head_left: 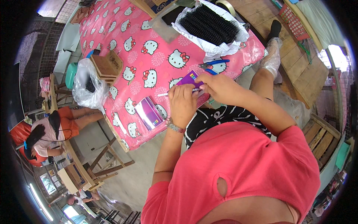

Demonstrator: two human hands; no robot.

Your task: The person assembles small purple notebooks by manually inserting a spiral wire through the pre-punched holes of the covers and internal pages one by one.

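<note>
— Hands first: what are they doing?

— Both are meeting over the near edge of the pink cartoon-cat tablecloth. The left hand is curling its fingers closed around the lower end of a small purple card, and the right hand is pinching the card's other side, fingers bent tight on it. The card is sitting tilted between them, just above the cloth's edge. A thin white strip is sticking out to the left from under the left hand; I cannot tell what it is joined to.

— Anything getting in the way?

— The left hand is covering most of the card's lower half. A beaded bracelet is circling that wrist.

— And around them on the cloth?

— A stack of purple cards is lying just left of the hands. Blue-handled pliers are resting just beyond them. Further up, a white bag of black bristly pieces is lying open. At the cloth's left edge, brown cardboard pieces are leaning beside a clear plastic bag.

— Beyond the cloth?

— Another person in orange shorts is sitting well off to the left.
</note>
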